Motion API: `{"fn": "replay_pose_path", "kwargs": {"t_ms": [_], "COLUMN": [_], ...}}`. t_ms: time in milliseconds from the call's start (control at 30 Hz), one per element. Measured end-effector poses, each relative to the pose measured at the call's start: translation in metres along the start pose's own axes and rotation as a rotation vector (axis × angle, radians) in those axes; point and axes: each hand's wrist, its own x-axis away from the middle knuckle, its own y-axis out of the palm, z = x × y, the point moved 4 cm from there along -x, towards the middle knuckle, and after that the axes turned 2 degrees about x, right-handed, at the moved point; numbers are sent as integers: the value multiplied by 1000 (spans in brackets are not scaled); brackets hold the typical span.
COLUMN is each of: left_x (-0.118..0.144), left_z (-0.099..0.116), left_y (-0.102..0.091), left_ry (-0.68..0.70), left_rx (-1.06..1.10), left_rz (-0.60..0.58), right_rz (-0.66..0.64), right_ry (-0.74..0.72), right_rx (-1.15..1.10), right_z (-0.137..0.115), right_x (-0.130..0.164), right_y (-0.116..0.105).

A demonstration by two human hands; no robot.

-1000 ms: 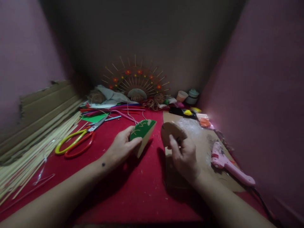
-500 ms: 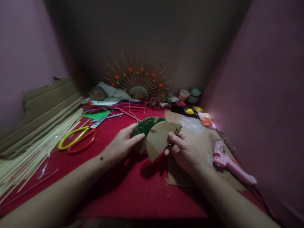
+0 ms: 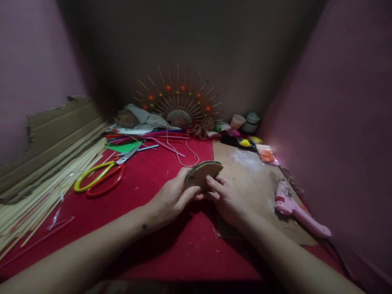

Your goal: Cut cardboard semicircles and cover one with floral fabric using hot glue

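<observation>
Head view — cannot read dark writing (image 3: pixel 192 177) on stacked cardboard pieces (image 3: pixel 202 173), centre frame. Pinches them narrowly — with left hand (image 3: pixel 174 197) and right hand (image 3: pixel 229 199).

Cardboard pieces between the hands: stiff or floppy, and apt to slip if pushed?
The cardboard pieces are probably stiff: the front one bridges left hand and right hand without visible sag. They look light, being thin sheet. The green-edged layer behind may slide against the front one, since only hands visibly hold them together.
</observation>
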Motion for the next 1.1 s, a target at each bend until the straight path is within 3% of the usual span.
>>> {"fn": "replay_pose_path", "kwargs": {"t_ms": [133, 233, 300, 433, 533, 600, 733, 867, 1100], "left_x": [2, 7, 9, 7, 0, -3, -1, 2, 2], "left_z": [-2, 2, 4, 6, 9, 8, 6, 7, 11], "left_y": [6, 19, 23, 7, -18, -24, -9, 4, 8], "left_ry": [211, 382, 421, 347, 300, 270, 287, 371, 328], "left_rx": [-296, -519, -589, -401, -202, -136, -92, -191, -266], "left_rz": [166, 140, 69, -151, -103, -133, -297, -334, -359], "right_rz": [-55, -83, -52, -44, -163, -251, -380, -419, -381], "right_ry": [-80, -78, -34, 48, 207, 303, 391, 403, 387], "right_rx": [-31, -64, -45, -33, -51, -90, -124, -101, -106], "right_z": [-4, -1, 3, 0, -5, -7, -5, 0, 7], "right_x": [9, 13, 12, 9, 11, 14, 18, 16, 11], "right_y": [15, 21, 18, 9, 8, 9, 10, 9, 6]}}
